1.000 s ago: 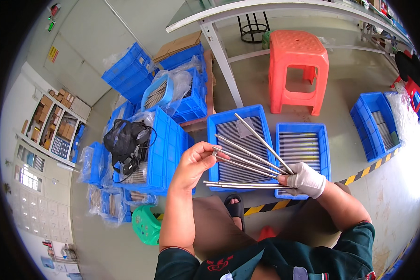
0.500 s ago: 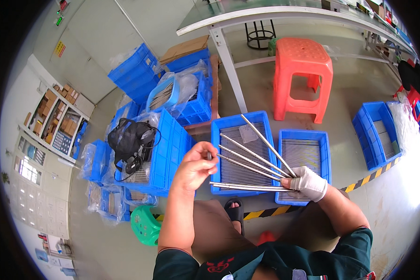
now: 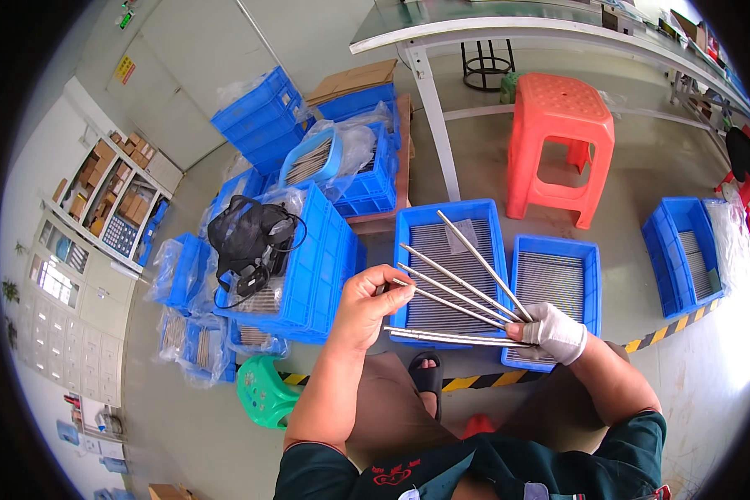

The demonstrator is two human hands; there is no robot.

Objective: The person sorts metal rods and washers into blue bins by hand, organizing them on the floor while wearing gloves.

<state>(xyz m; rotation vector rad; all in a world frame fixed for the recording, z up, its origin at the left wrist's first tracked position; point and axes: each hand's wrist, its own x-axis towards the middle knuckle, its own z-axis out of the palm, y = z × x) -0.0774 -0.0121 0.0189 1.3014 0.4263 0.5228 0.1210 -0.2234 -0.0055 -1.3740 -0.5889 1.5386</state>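
Note:
My right hand (image 3: 556,333), in a white glove with bare fingertips, is closed round one end of several thin metal rods (image 3: 467,287). The rods fan out to the left over a blue crate (image 3: 402,218) of similar rods laid side by side. My bare left hand (image 3: 367,304) is closed in a pinch at the far end of one fanned rod. Between its thumb and fingers shows a small dark grey piece (image 3: 381,289), mostly hidden, its kind unclear. A second blue crate (image 3: 593,287) of rods stands beside the first, beyond my right hand.
Stacked blue crates (image 3: 325,267) stand at the left, a black bag (image 3: 254,237) on top. A green stool (image 3: 262,392) is near my left elbow. A red stool (image 3: 558,158) and a table (image 3: 492,29) stand beyond; another crate (image 3: 667,258) is at the right.
My left hand has moved slightly right and lower, its fingertips now meeting the end of one rod. The whole view has shifted a little; my right hand keeps the rods.

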